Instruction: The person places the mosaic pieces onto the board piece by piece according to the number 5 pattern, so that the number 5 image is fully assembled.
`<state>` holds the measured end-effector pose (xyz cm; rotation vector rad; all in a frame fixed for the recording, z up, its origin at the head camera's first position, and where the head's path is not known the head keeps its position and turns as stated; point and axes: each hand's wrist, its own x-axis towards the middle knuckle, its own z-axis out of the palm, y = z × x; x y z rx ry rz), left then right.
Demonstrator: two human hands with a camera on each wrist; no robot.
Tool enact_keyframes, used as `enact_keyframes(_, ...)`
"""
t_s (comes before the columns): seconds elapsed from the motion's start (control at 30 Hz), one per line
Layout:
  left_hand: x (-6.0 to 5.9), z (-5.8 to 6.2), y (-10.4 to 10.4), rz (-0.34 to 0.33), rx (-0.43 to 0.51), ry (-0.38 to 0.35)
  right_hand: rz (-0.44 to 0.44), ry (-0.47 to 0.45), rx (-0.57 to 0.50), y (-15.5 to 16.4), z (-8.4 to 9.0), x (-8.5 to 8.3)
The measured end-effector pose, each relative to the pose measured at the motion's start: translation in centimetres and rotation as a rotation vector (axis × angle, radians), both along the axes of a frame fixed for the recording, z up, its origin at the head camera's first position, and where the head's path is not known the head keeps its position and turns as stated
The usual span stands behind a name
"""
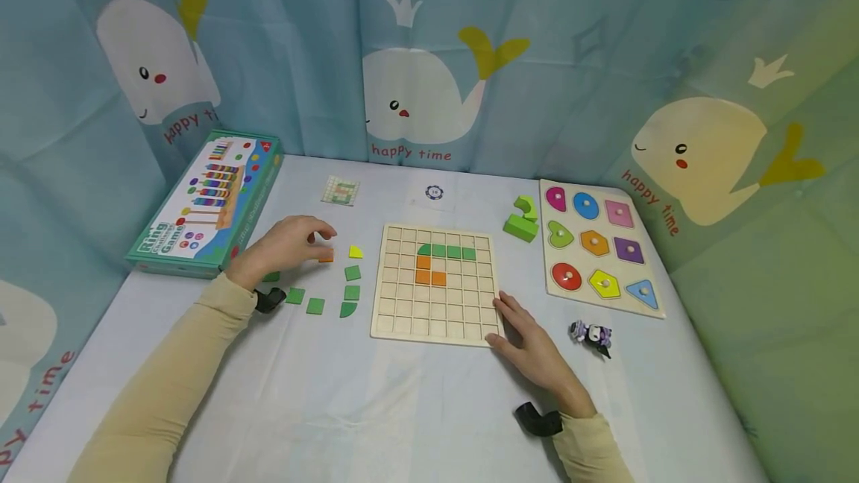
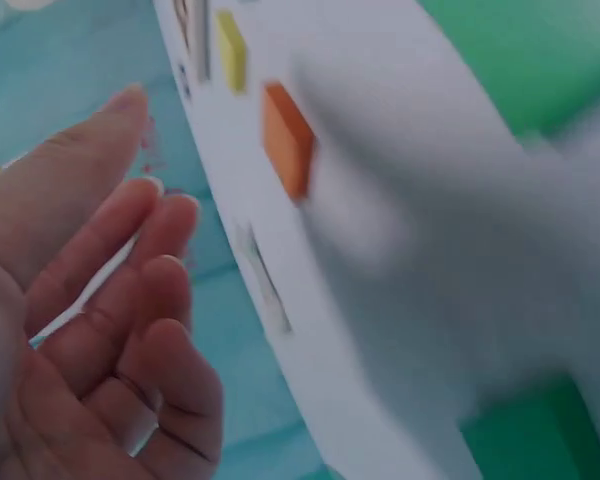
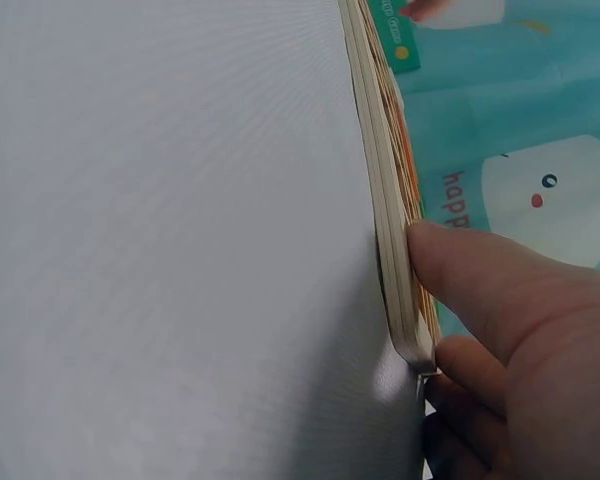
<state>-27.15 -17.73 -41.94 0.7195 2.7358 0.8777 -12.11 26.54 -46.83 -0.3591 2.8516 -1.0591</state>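
Observation:
My left hand [image 1: 288, 241] hovers over the table with thumb and fingers apart and nothing between them. Just below its fingertips lies an orange square tile [image 1: 325, 259], which also shows in the left wrist view. Around it are a yellow quarter-round tile [image 1: 356, 252] and several green tiles [image 1: 315, 306]. My right hand [image 1: 533, 345] rests at the lower right corner of a wooden grid board [image 1: 403, 315], thumb and fingertips touching its edge. On the board sit a row of green tiles [image 1: 453, 253] and orange tiles [image 1: 423, 274] below its left end.
A ring game box [image 1: 201, 207] stands at the left, a small pattern card [image 1: 341, 191] at the back. Green blocks [image 1: 520, 227], a knobbed shape puzzle [image 1: 590, 297] and a small figurine [image 1: 592, 337] lie at the right. A whale-printed curtain [image 1: 429, 21] hangs behind the table.

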Motion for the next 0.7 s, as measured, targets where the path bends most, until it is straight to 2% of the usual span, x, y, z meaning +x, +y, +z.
enact_keyframes(0.13, 0.0, -0.5, -1.1, -0.004, -0.063, 0.025, -0.004, -0.010, 0.001, 0.0, 0.0, 0.0)
enact_keyframes(0.27, 0.1, -0.9, -1.4, -0.011, -0.115, 0.032, -0.005, -0.008, 0.001, 0.0, -0.1, 0.0)
enact_keyframes(0.47, 0.2, -0.9, -1.1, -0.014, -0.130, 0.019, 0.000, -0.008, -0.001, 0.0, -0.1, 0.0)
enact_keyframes(0.7, -0.2, -1.6, -0.7, -0.014, -0.141, 0.031, -0.004, -0.009, 0.005, 0.0, 0.0, 0.0)
